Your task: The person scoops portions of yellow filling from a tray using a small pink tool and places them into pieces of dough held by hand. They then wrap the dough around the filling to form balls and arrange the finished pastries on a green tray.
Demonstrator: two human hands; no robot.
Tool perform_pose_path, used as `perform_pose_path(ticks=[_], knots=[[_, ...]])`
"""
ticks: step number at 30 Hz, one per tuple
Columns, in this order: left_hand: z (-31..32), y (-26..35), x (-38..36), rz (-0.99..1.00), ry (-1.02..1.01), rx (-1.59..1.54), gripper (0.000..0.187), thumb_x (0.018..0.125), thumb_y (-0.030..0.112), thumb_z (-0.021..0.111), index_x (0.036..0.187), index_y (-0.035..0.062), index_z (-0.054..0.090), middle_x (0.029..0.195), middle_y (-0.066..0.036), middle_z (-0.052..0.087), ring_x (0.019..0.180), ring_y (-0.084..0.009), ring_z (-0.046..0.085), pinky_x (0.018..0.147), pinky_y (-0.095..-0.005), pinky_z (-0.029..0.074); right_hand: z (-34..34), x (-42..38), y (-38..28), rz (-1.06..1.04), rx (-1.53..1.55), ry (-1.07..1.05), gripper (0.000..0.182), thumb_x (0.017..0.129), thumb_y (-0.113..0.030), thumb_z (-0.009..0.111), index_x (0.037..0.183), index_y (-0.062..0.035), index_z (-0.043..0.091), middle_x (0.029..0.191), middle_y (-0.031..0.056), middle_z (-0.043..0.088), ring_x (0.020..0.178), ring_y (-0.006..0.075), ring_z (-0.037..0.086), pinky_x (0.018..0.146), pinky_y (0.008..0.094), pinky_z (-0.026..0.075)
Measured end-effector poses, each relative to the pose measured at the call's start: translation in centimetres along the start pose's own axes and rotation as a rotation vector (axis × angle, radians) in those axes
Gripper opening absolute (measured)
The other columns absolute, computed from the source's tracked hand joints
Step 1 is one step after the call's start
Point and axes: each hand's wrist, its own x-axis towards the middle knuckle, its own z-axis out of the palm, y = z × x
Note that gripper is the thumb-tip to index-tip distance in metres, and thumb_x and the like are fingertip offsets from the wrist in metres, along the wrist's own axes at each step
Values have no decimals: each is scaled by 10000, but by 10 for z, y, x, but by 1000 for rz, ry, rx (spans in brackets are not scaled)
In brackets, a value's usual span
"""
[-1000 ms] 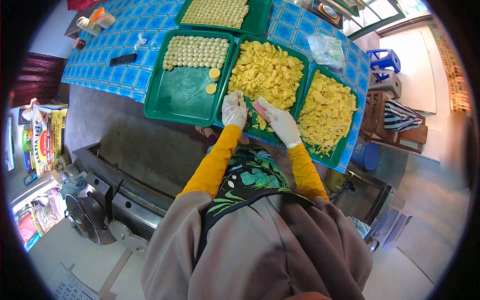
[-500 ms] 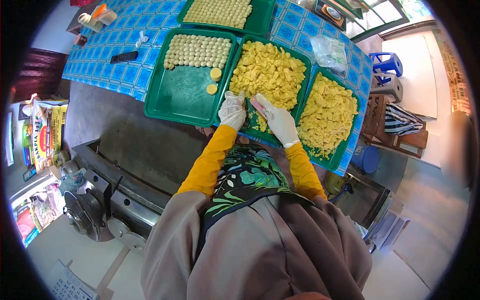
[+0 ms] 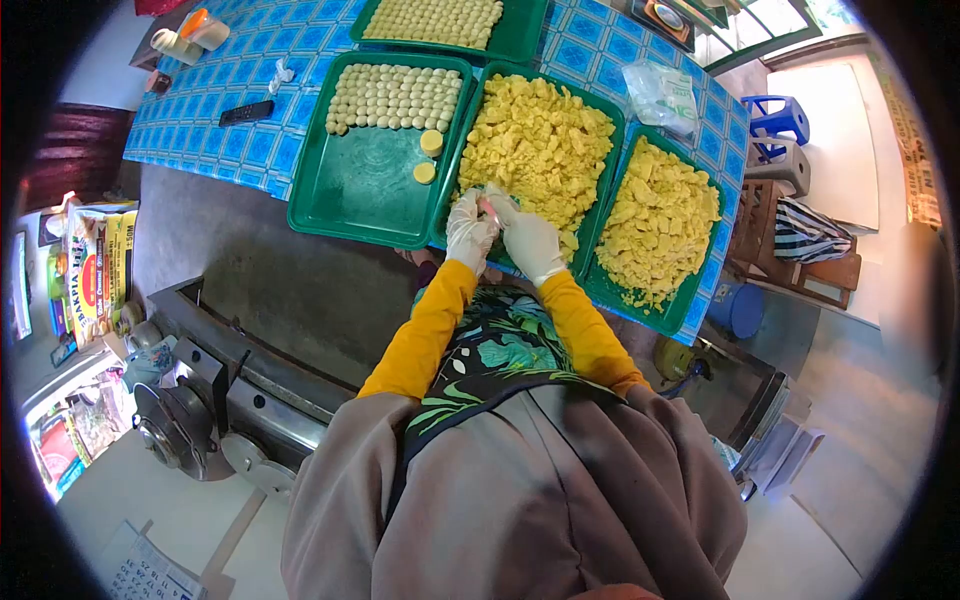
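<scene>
My gloved left hand [image 3: 470, 238] is closed at the near edge of the middle green tray [image 3: 610, 178], around something I cannot make out. Against it, my gloved right hand [image 3: 528, 240] grips a small flat pink tool [image 3: 488, 209], its exact kind partly hidden by the fingers. Crumbly yellow dough [image 3: 535, 140] fills the tray just beyond both hands. In the left green tray [image 3: 350, 205], rows of small pale dough balls [image 3: 395, 97] sit at the far end. Two larger round yellow pieces [image 3: 431, 142] lie near that tray's right side.
More yellow dough [image 3: 660, 215] heaps in the right green tray [image 3: 689, 318]. A far tray [image 3: 515, 40] carries more balls. On the blue checked tablecloth [image 3: 255, 140] lie a plastic bag [image 3: 660, 97], a remote control [image 3: 246, 113] and two jars [image 3: 204, 30].
My right hand has moved left with the pink tool, up to my left hand. The two hands now meet at the tray's near-left corner.
</scene>
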Motion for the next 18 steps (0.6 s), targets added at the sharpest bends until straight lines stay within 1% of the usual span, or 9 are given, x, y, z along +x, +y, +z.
perform_pose_path(ticks=[3,7,9,10,12,13,14,15,18], knots=[[1,24,-7,-81,-67,-141,289,705,-68,719,970,5,631,912,-37,635,796,-110,575,693,-253,471,-1,-5,-4,23,26,16,346,991,-289,493,1323,-322,582,819,219,683,724,437,662,640,519,523],[-5,3,2,-86,-55,-152,236,708,-74,627,929,7,622,856,-49,593,806,-138,568,694,-277,452,-13,-20,5,8,23,-14,374,970,-254,509,1333,-309,581,809,216,678,718,434,658,639,516,517],[-4,-5,5,18,47,264,157,720,-28,651,873,-1,632,815,-79,610,751,-140,576,662,-303,454,-25,-26,10,-1,-19,-25,386,958,-236,517,1332,-304,583,802,217,674,716,429,657,636,516,512],[-4,-5,5,15,44,263,157,720,-28,651,873,-1,632,815,-79,610,751,-140,576,662,-303,454,-33,-30,11,-5,-56,-36,398,947,-217,524,1331,-300,586,795,218,670,713,424,656,632,516,507],[-2,-3,8,-57,3,331,199,725,30,683,923,9,687,869,-142,680,771,-216,650,708,-353,504,-52,-34,14,-12,-57,0,426,936,-201,531,1349,-303,569,784,214,665,711,420,655,627,514,504],[-1,-10,12,-57,3,329,199,725,30,683,923,9,687,869,-142,680,771,-216,650,708,-353,504,-63,-34,8,-24,-54,33,456,926,-185,538,1366,-305,552,773,210,660,709,416,654,622,511,502],[2,-17,15,34,120,373,213,741,13,690,952,-19,687,871,-129,694,734,-190,656,657,-324,504,-75,-36,0,28,-110,81,555,901,-129,534,1420,-318,493,780,188,667,706,395,660,610,491,508],[6,-13,13,122,237,417,228,757,-4,698,980,-48,686,873,-116,709,698,-164,662,607,-295,504,-73,-35,1,29,-111,79,555,901,-129,534,1420,-318,493,780,188,667,706,395,660,610,491,508],[10,3,12,43,193,607,300,765,59,708,1046,-44,695,868,-127,722,717,-175,692,611,-316,525,-64,-27,6,19,-196,198,653,881,-71,520,1468,-344,430,793,163,676,691,373,664,603,474,514]])
